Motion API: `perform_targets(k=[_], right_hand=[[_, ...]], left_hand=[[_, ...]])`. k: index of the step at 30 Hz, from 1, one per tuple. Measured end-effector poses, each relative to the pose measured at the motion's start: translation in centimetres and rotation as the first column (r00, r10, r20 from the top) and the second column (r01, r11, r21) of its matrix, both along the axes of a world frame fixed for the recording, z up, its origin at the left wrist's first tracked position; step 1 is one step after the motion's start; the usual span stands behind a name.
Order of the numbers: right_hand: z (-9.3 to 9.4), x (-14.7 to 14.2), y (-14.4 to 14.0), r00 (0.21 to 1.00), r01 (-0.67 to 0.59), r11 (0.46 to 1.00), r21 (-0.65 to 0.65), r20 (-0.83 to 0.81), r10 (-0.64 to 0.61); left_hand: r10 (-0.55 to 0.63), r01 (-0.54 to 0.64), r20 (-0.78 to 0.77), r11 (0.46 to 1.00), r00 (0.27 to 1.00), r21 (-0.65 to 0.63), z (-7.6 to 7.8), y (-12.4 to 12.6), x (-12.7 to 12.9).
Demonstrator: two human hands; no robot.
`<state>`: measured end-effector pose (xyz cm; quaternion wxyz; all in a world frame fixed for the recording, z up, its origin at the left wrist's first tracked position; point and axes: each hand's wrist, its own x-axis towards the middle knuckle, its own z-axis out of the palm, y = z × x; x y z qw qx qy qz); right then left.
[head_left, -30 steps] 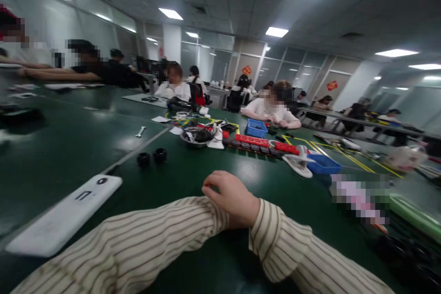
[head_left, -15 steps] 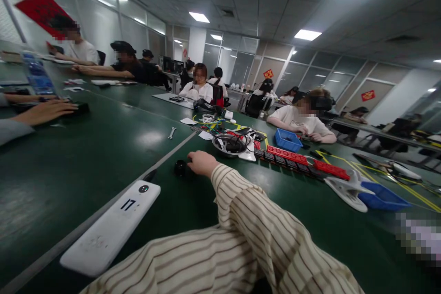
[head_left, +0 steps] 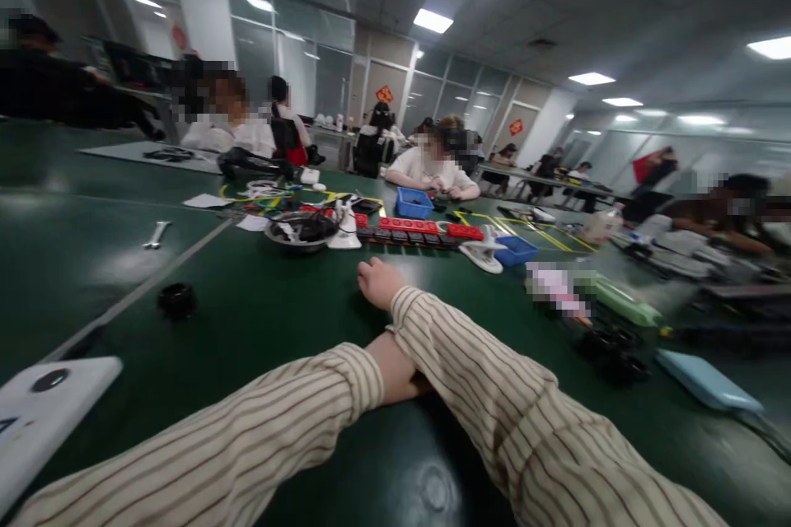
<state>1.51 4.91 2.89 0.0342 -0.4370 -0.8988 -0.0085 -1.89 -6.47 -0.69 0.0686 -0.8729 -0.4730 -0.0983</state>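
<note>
My right hand (head_left: 376,280) rests on the green table (head_left: 272,313), fingers curled into a fist. Nothing shows in it, and its inside is hidden. Its striped sleeve crosses over my left forearm. My left hand (head_left: 399,375) is mostly tucked under that sleeve, so only the wrist and a little skin show. A small black round part (head_left: 176,300) sits on the table well to the left of my right hand. A white flat device (head_left: 43,412) lies at the near left edge.
Beyond my fist stand a metal bowl of cables (head_left: 300,230), a red and black strip (head_left: 411,225), a white clamp (head_left: 482,254) and two blue bins (head_left: 413,202) (head_left: 516,249). A wrench (head_left: 156,235) lies left. Black parts (head_left: 609,350) and a light blue case (head_left: 704,379) lie right. Other people sit around the tables.
My right hand reached left to the two black round parts, then drew back to the right in a fist. Only one black part is seen now. The view swung right.
</note>
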Motion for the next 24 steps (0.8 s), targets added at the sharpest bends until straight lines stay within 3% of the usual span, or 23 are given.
perform_targets(k=[1,2,4,6,8,11,14,18,21,23,24], right_hand=[[-0.3,2.4,-1.0,1.0,-0.009,1.0,0.03,-0.009,0.009],[-0.5,4.7,-2.1,1.0,-0.02,0.998,0.063,-0.02,0.021],[-0.9,9.1,-4.5,0.998,-0.037,0.994,0.105,-0.044,0.042],[-1.0,13.3,-7.1,0.995,-0.051,0.993,0.11,-0.08,0.06],[-0.9,16.9,-9.4,0.987,-0.072,0.995,0.075,-0.139,0.082],[-0.7,20.4,-11.8,0.939,-0.136,0.991,0.0,-0.32,0.129],[-0.4,21.4,-12.7,0.855,-0.221,0.973,-0.067,-0.493,0.16],[1.3,22.6,-11.8,0.816,-0.266,0.963,-0.047,-0.543,0.199],[3.5,27.8,-9.1,0.784,-0.129,0.981,0.148,-0.59,0.192],[4.3,33.7,-6.5,0.701,0.108,0.969,0.224,-0.708,0.086],[4.3,37.1,-5.2,0.624,0.244,0.952,0.183,-0.782,-0.01]], left_hand=[[-0.218,0.219,0.056,0.976,0.974,-0.007,0.2,0.0,0.7],[-0.4,0.404,0.127,0.915,0.908,-0.007,0.4,-0.2,1.2],[-0.52,0.524,0.21,0.851,0.828,0.038,0.7,-0.7,1.4],[-0.462,0.458,0.283,0.885,0.841,0.085,0.7,-1.4,1.3],[-0.309,0.279,0.369,0.951,0.877,0.133,0.5,-1.7,1.2],[-0.092,0.047,0.452,0.993,0.888,0.109,-0.6,-1.1,1.8],[-0.008,0.031,0.443,0.999,0.896,-0.044,-1.9,0.0,3.1],[0.008,0.078,0.47,0.984,0.883,-0.162,-2.6,0.9,5.0],[0.023,0.097,0.492,0.971,0.87,-0.218,-2.3,1.1,5.7],[0.05,0.097,0.491,0.959,0.869,-0.268,-2.2,1.4,5.7],[0.059,0.1,0.482,0.949,0.874,-0.298,-2.2,1.5,5.5]])
